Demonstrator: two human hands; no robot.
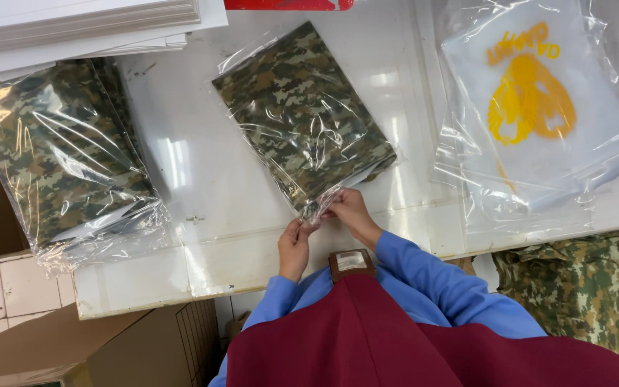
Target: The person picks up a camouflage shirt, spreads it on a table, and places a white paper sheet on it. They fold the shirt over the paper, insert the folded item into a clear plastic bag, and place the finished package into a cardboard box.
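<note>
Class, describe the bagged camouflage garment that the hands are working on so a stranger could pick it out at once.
Start at the white table, which carries two camouflage garments in clear plastic bags. The middle bagged camouflage garment lies tilted at the table's centre. Unlike the bagged camouflage stack at the left edge, its near corner is pinched by the left hand and right hand.

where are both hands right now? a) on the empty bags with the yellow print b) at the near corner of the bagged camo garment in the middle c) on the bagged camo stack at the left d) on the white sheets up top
b: the left hand and right hand pinch the near corner of the middle bagged camo garment.
</note>
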